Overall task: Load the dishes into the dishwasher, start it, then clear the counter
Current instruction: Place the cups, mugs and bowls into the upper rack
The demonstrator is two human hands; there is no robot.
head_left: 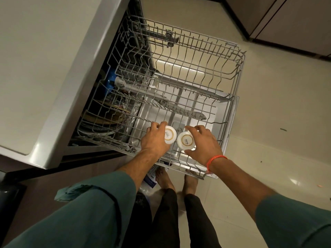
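Note:
The dishwasher's grey wire upper rack (236, 72) is pulled out over the open door (227, 111). Two small white cups sit upside down, side by side, near the rack's front edge, their ringed bases facing up. My left hand (154, 140) grips the left cup (170, 136) from its left side. My right hand (204, 142) curls around the right cup (185, 140) from the right. Plates (103, 115) stand in the lower rack, partly hidden under the counter edge.
A pale counter top (44, 68) overhangs the dishwasher on the left. Dark cabinet fronts (286, 24) line the far right. My bare feet (177, 179) stand on the light tiled floor just in front of the rack, beside a blue-and-white packet (151, 178).

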